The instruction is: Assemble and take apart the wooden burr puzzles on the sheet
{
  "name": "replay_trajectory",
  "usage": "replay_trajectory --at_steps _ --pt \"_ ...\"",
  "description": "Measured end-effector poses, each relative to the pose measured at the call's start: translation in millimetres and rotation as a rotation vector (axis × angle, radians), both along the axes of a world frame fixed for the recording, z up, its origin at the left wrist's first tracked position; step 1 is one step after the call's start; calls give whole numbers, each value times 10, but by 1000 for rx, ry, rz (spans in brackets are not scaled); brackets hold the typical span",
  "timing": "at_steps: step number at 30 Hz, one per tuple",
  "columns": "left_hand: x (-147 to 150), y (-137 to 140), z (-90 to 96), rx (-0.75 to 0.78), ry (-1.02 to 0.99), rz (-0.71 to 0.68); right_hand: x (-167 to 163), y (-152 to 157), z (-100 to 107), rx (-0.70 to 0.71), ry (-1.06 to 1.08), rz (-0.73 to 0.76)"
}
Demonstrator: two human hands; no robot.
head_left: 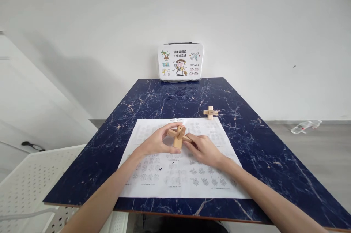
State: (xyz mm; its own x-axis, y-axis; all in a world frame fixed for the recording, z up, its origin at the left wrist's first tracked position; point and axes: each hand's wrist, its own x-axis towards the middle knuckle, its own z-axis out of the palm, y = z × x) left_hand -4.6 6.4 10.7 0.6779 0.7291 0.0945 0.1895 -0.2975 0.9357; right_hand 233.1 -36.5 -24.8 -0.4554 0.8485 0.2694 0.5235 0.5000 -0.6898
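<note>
Bare forearms (112, 189); hands (157, 141) (205, 149) grip interlocked, squared wooden bars (178, 142)

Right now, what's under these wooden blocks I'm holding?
A printed sheet shows around them; the patch beneath is hidden by the wooden blocks, your left hand and right hand.

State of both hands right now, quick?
Left hand: closed around the wooden puzzle, thumb below, fingers above.
Right hand: closed on the bar at the puzzle's right side.

We read "TRAVEL" and "奶牛养得好, 牛奶才会好" on the case (181, 61); marks on the wooden puzzle (178, 141) and paper (153, 192) are unclear.
</note>
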Motion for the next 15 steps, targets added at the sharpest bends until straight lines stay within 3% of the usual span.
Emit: replay_trajectory --at_steps 8,15 --pt "32 -36 16 51 -19 41 0 1 -11 -6 -4 -73" --pt "28 -36 -23 76 -38 88 36 12 -14 54 74 -28"
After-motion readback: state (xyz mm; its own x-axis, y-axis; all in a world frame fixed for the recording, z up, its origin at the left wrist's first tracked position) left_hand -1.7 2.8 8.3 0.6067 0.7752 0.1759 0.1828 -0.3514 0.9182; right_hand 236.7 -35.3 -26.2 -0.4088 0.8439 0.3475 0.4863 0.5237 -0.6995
